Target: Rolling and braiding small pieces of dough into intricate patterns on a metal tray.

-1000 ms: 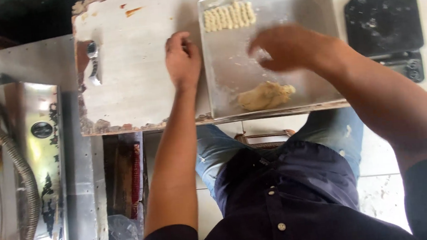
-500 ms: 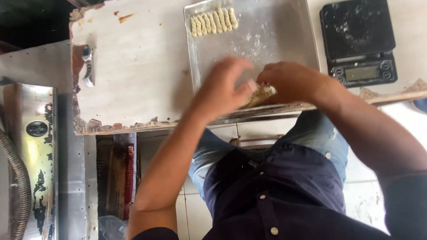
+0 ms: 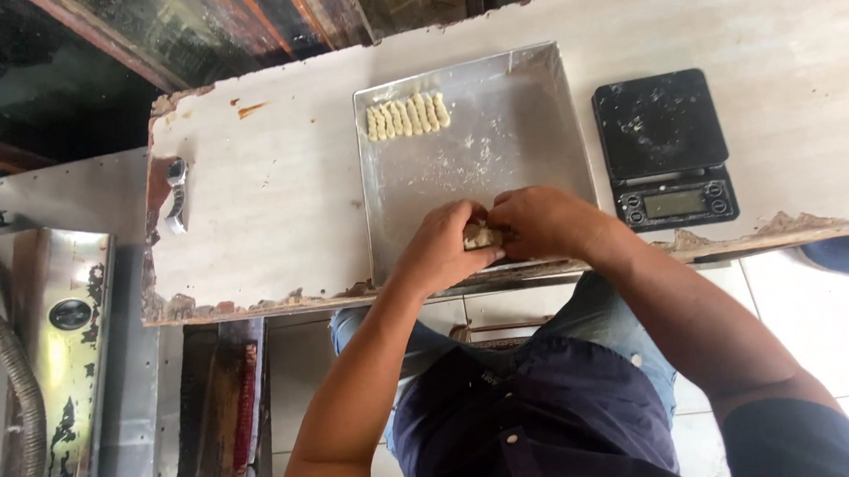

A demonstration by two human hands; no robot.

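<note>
I see the left hand (image 3: 442, 250) and right hand (image 3: 544, 222) w/ fingers pinched together on a pale dough lump (image 3: 481, 236) at the metal tray (image 3: 498, 154) near edge; prob. soft, light, tacky, so grip lightly at both ends.

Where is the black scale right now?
In the head view the scale sits on the worktop, just right of the metal tray, beyond the right hand.

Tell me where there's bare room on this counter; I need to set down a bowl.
Free: the countertop between its chipped left edge and the metal tray, and the stretch right of the black scale. Crowded: the tray's near edge, where the left hand and right hand hold dough.
</note>
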